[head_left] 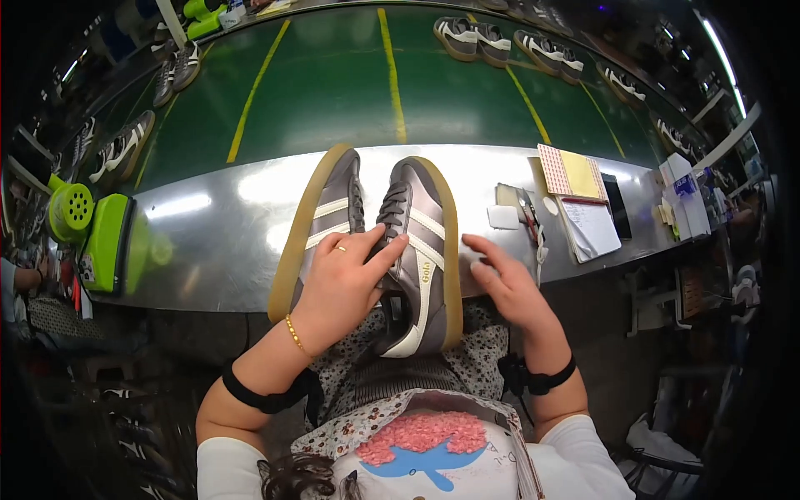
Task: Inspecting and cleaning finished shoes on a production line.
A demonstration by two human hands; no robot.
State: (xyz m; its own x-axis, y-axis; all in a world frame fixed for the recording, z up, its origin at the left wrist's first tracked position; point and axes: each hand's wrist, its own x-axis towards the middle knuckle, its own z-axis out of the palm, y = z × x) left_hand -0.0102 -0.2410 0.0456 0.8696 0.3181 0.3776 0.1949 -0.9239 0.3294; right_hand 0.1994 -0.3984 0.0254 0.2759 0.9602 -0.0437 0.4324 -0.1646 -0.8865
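Two grey-brown leather sneakers with cream stripes and tan gum soles lie side by side at the near edge of a shiny steel desk [208, 242], toes pointing away from the person and heels jutting over the edge above the lap. The left sneaker [321, 221] is tipped onto its side so that its tan sole faces left; the right sneaker [425, 250] sits just beside it, its laces and cream heel patch showing. The left hand [342, 283], wearing a thin ring and a gold bead bracelet, rests across both shoes, fingers spread open, the index fingertip pressing on the right sneaker near its laces. The right hand [504, 279] lies just beside the right sneaker's outer edge, fingers extended and slightly apart, gripping nothing; whether it touches the sole cannot be told. Black bands circle both wrists. Further right on the desk sit a small white square pad [502, 217], red-handled scissors [530, 218], a yellow and checked notebook [571, 173] and a white sheet of paper [592, 227]. At the far left stands a lime-green machine [92, 229]. Beyond the desk runs a green conveyor belt with yellow lines [333, 83], carrying several more sneakers [475, 37] along its far side.
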